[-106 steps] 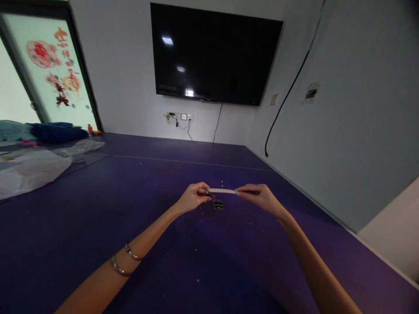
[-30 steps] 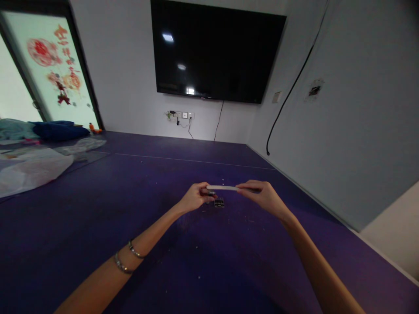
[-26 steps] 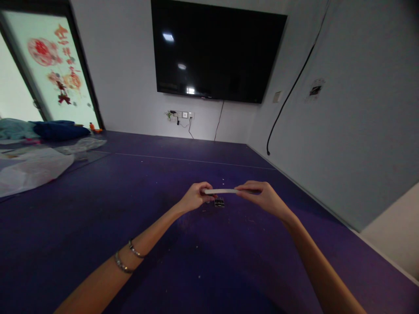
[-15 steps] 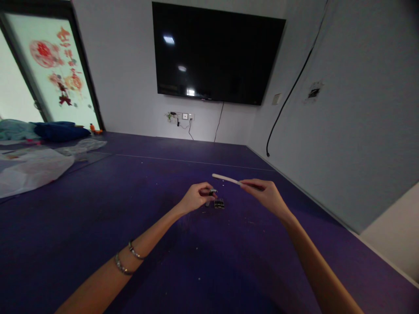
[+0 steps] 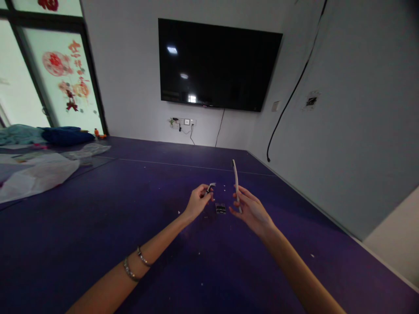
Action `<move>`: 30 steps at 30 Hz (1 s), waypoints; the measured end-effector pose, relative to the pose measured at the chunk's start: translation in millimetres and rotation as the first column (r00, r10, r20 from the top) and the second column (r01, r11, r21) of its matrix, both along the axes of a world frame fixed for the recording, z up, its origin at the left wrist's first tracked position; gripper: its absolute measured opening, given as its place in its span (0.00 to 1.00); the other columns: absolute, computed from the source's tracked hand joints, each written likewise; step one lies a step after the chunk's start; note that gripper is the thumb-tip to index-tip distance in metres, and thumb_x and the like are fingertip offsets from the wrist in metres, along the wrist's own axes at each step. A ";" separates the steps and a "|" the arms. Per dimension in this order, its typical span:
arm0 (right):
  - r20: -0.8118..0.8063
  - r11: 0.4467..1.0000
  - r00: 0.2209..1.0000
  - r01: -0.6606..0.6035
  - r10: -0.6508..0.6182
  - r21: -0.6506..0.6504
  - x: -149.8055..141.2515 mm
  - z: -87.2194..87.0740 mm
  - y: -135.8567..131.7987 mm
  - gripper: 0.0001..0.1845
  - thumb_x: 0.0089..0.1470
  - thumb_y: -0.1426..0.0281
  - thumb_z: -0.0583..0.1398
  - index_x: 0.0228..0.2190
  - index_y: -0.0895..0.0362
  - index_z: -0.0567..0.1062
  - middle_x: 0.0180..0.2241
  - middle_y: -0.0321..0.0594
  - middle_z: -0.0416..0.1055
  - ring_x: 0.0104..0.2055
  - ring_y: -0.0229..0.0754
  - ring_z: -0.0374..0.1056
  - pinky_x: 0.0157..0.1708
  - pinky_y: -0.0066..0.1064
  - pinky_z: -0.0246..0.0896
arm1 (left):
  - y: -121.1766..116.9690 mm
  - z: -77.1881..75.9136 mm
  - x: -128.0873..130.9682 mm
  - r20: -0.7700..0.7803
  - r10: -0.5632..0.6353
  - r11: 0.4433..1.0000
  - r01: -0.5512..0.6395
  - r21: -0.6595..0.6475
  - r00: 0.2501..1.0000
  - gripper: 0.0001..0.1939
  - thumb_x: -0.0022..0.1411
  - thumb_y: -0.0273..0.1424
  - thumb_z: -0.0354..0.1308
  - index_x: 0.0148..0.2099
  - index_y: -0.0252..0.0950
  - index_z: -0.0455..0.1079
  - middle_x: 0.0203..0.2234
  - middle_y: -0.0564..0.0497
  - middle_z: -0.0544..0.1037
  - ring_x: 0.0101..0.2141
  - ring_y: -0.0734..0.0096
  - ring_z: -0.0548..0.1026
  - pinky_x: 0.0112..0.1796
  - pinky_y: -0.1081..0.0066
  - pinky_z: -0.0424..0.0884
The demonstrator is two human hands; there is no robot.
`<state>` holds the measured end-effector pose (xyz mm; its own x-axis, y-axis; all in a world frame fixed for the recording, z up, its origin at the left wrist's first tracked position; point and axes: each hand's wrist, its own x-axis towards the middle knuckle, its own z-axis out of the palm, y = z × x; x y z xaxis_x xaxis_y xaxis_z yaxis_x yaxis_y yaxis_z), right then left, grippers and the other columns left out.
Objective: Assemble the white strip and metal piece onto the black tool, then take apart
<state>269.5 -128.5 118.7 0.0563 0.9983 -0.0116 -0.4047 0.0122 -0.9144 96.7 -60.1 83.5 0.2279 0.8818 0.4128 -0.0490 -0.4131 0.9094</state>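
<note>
My right hand [image 5: 250,209] is closed around a white toothbrush [image 5: 236,181]. The brush stands nearly upright, and its dark bristles face left at the top. To the left, my left hand [image 5: 197,201] pinches a small dark and silver piece [image 5: 211,187]; its kind is too small to make out. The brush and this piece are apart. On the purple floor [image 5: 157,253], between and just below the hands, lies a small dark rectangular part [image 5: 220,208] with lighter edges, touched by neither hand.
Small white bits [image 5: 179,212] are scattered on the floor. At the left lie a translucent plastic sheet [image 5: 42,176] and a dark blue cloth [image 5: 67,136]. A black cable [image 5: 288,102] hangs along the right wall. A television [image 5: 219,65] is mounted on the far wall.
The toothbrush was level, its head at my left hand; it has come away and swung upright in my right hand. My left hand still pinches the small piece. The view has tilted up slightly.
</note>
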 end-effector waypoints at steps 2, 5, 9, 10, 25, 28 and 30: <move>-0.025 0.999 0.999 -0.023 0.022 -0.027 -7.7 -3.1 -7.8 0.16 0.41 0.67 0.64 0.35 0.50 0.70 0.28 0.32 0.64 0.22 0.30 0.58 0.31 0.33 0.65 | 2.5 -3.6 0.4 -0.005 0.041 0.999 -0.041 -0.001 0.999 0.06 0.53 0.30 0.55 0.35 0.34 0.64 0.18 0.57 0.68 0.21 0.77 0.67 0.23 0.77 0.62; -0.001 0.999 0.999 -0.034 0.034 -0.039 -14.7 -15.7 -19.5 0.17 0.41 0.66 0.65 0.36 0.51 0.70 0.28 0.32 0.63 0.22 0.29 0.57 0.25 0.27 0.62 | 4.1 -7.0 0.7 -0.030 0.080 0.997 -0.079 0.017 0.996 0.07 0.53 0.31 0.55 0.35 0.34 0.66 0.20 0.57 0.67 0.21 0.77 0.66 0.23 0.77 0.61; 0.052 0.996 0.998 -0.025 0.030 -0.088 -17.4 -40.4 -30.2 0.18 0.41 0.63 0.64 0.37 0.52 0.70 0.27 0.33 0.62 0.19 0.28 0.53 0.17 0.24 0.54 | 2.2 -8.4 3.3 -0.064 0.036 0.999 -0.037 -0.024 0.997 0.12 0.58 0.37 0.50 0.38 0.33 0.67 0.21 0.56 0.67 0.22 0.77 0.65 0.25 0.76 0.60; 0.065 0.995 0.998 -0.017 0.023 -0.102 -17.7 -45.2 -31.6 0.19 0.41 0.63 0.64 0.37 0.52 0.69 0.27 0.32 0.62 0.18 0.28 0.52 0.16 0.23 0.52 | 1.9 -9.0 4.1 -0.070 0.013 0.999 -0.016 -0.040 0.997 0.14 0.60 0.38 0.48 0.38 0.32 0.68 0.21 0.55 0.67 0.22 0.77 0.65 0.25 0.75 0.60; 0.048 0.991 0.998 0.053 -0.047 -0.119 -32.7 -51.3 -48.7 0.28 0.42 0.64 0.63 0.48 0.50 0.68 0.25 0.31 0.62 0.18 0.27 0.51 0.13 0.19 0.38 | 10.2 -17.9 2.5 -0.108 -0.026 0.998 0.032 0.058 0.994 0.08 0.59 0.31 0.46 0.31 0.33 0.63 0.21 0.55 0.63 0.23 0.77 0.61 0.27 0.74 0.59; 0.047 0.992 0.997 0.072 -0.067 -0.104 -33.3 -50.7 -45.8 0.28 0.42 0.64 0.64 0.48 0.50 0.68 0.26 0.32 0.62 0.18 0.27 0.50 0.13 0.19 0.37 | 9.6 -16.8 2.6 -0.104 -0.015 0.998 0.022 0.065 0.994 0.08 0.59 0.31 0.47 0.30 0.33 0.63 0.20 0.56 0.62 0.23 0.77 0.61 0.26 0.75 0.58; 0.050 0.992 0.997 0.064 -0.059 -0.109 -35.3 -52.2 -46.1 0.28 0.42 0.64 0.63 0.47 0.50 0.69 0.27 0.32 0.62 0.18 0.27 0.50 0.13 0.18 0.37 | 10.0 -15.9 2.4 -0.095 -0.001 0.998 0.007 0.068 0.996 0.08 0.59 0.31 0.47 0.30 0.33 0.62 0.20 0.57 0.62 0.23 0.77 0.60 0.26 0.75 0.57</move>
